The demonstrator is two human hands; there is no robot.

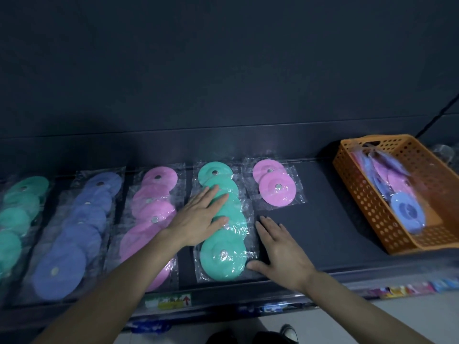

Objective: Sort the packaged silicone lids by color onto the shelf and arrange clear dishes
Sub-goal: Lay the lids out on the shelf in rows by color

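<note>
— While the left hand (198, 219) lies flat on the middle of the teal lids (223, 261), how would you say these packets handle?
— Light and floppy, I judge. Each is a thin silicone disc in a loose clear bag, so it bends rather than holds its shape. The film looks slick, and overlapped like this the packets would probably slide over one another at a nudge.
— So the grip isn't closed on anything?
— No. The left hand's grip is spread, fingers straight, pressing down on the row. The right hand (280, 252) is flat too, palm down on the shelf (335, 219) just right of the row. Its thumb touches the edge of the nearest teal packet. Neither hand pinches.
— Where does that row sit?
— On the shelf, running front to back between the pink row (154, 204) on its left and a pink pair (277, 192) on its right. Further left lie a blue row (72, 244) and another teal row (15, 219). More bagged lids (407, 212) sit in the orange basket (357, 192) at the right end.
— And to lift one?
— Pinch the bag's margin, or the disc's rim through the film; the small centre hub looks too low to catch. For squaring up the row, flat palms from above and from the side suit better. Nothing here looks breakable, but crinkly film could slip out of a light pinch.
— The clear dishes?
— A clear object (444, 152) shows behind the basket, too blurred to tell.
</note>
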